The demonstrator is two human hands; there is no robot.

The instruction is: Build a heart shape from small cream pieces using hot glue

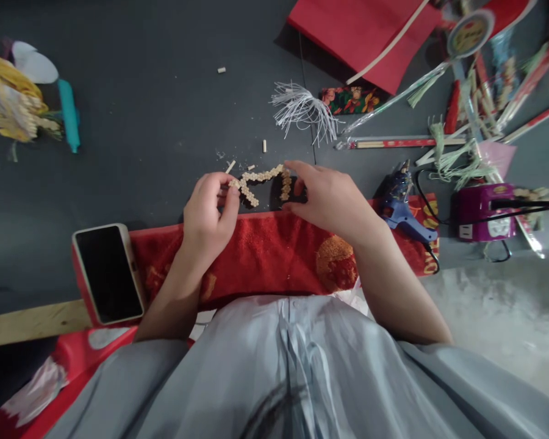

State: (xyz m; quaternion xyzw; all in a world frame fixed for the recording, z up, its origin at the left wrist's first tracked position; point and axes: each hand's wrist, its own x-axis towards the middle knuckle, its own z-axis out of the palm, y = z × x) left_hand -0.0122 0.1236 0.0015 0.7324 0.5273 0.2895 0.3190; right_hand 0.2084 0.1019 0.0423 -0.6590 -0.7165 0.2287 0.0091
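A narrow braided straw strip [261, 177], pale and knobbly, is bent into an angular shape with both ends turned down toward me. My left hand [213, 210] pinches its left corner between thumb and forefinger. At the right corner, the forefinger of my right hand [327, 198] touches the top bend while the thumb rests near the lower end of the short right leg. The other right fingers are curled and partly hidden. Small cut straw bits [230, 166] lie just beyond the strip on the dark table [165, 110].
A red patterned towel [265, 256] lines the near edge, with a phone [107, 274] at left. To the right are a blue glue gun [405, 213] and a purple box [485, 213]. White strings [302, 110], red paper [357, 36] and packaged sticks [393, 142] crowd the far right.
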